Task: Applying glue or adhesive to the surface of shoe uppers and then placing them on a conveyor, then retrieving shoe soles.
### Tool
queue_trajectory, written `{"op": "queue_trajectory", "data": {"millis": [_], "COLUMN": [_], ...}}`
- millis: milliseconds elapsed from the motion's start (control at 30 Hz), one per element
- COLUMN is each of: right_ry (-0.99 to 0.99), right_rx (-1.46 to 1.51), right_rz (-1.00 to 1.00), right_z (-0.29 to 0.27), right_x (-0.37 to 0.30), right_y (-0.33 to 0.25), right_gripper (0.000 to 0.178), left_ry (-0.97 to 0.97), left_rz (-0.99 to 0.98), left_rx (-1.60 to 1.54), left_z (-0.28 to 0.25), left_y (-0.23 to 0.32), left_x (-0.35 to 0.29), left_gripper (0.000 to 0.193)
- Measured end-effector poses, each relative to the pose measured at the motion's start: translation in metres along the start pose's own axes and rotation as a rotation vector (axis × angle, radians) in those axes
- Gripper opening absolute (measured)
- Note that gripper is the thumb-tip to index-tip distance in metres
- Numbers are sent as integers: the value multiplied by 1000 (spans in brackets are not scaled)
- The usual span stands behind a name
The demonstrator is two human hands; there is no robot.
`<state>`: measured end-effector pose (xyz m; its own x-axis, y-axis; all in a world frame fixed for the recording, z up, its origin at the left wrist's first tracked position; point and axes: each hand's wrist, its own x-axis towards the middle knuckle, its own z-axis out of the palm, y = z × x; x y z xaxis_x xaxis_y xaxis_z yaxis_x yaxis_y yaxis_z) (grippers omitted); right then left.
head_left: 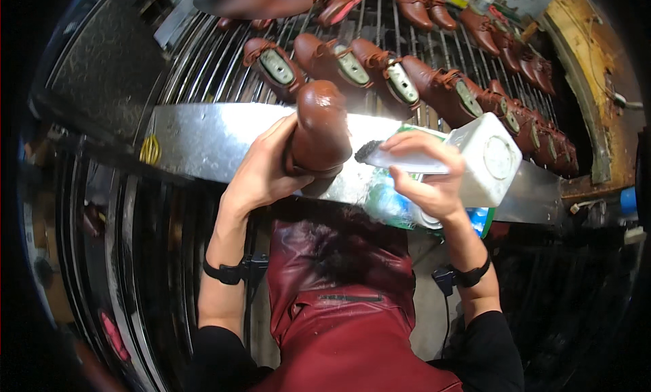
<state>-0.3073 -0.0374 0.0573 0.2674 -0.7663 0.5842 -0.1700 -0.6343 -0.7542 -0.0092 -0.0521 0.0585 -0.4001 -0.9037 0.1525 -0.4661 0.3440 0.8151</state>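
My left hand is closed around a brown leather shoe, holding it toe up above the metal ledge. Its toe is glossy. In my right hand is a brush with dark bristles and a pale handle. The bristles point at the shoe's side, with a small gap between them. Just right of that hand stands a white square plastic container. Beneath the hand lies a green and blue plastic bag, partly hidden.
Beyond the metal ledge, several brown shoes rest on a rack of bars. A yellow coil hangs at the ledge's left end. At right is a worn wooden board. A dark red apron covers my lap.
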Motion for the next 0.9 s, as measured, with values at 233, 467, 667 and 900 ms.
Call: {"op": "queue_trajectory", "data": {"millis": [233,467,667,900], "right_ry": [686,882,1004,998], "right_rx": [271,-105,22,888], "right_rz": [548,569,696,821], "right_z": [6,4,23,-11], "right_x": [-104,-153,-153,-114], "right_y": [-18,-12,-12,-31], "right_gripper": [15,18,23,27], "left_ry": [453,325,267,131], "left_rz": [-126,-270,-357,-297], "left_rx": [-651,-702,-703,-737], "left_z": [39,66,94,96], "left_y": [-76,-56,-36,-43], "left_x": [-15,-92,-128,-139], "left_gripper": [95,78,76,72]}}
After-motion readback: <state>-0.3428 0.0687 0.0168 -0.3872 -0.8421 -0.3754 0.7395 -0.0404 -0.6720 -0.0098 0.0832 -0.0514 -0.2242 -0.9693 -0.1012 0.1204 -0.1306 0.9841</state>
